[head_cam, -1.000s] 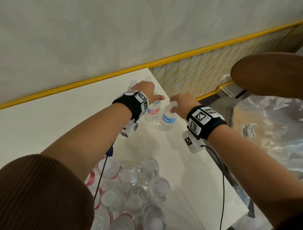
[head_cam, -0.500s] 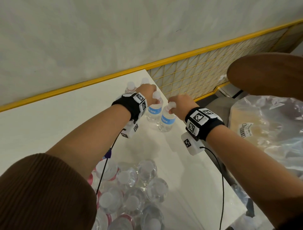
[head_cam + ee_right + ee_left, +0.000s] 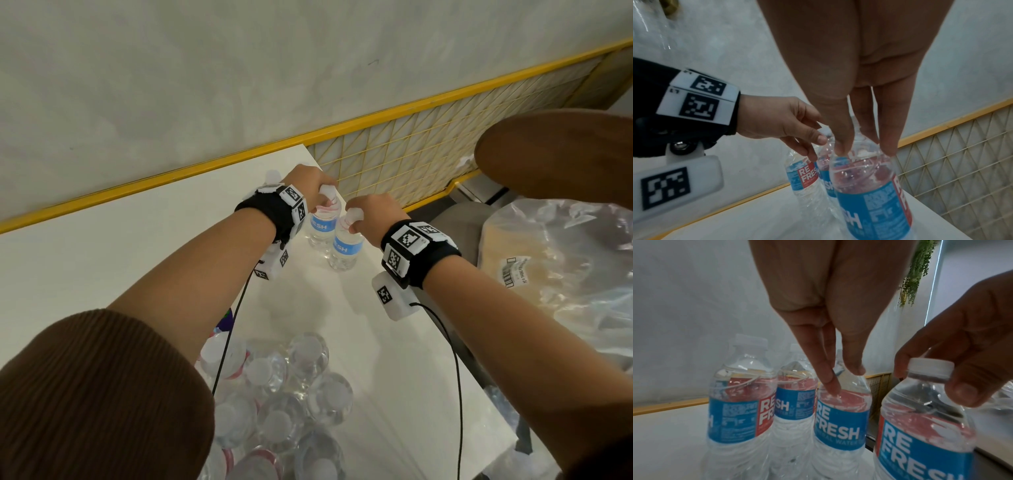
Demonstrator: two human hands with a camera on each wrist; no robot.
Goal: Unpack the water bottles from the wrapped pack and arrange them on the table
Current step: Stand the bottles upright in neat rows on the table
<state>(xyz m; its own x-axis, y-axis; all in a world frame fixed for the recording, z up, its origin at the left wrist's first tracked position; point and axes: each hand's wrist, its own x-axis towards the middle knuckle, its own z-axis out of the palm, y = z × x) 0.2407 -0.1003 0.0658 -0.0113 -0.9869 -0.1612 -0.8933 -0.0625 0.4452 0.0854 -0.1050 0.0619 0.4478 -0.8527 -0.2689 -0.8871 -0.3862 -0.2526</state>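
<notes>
Both hands gripping bottles near table corner, open tabletop nearer.

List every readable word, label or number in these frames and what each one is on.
"RE FRESH": blue and red label of the bottle the right hand holds by the cap.
"RE FRESH", with "WATER" below: the bottle under the left hand.
Fine print on the labels, wristband markers, bag sticker: unreadable.

The head camera looks steeply down from above; both wrist cameras sit close, probably just above table level, sharing the clear blue-labelled plastic water bottles.
</notes>
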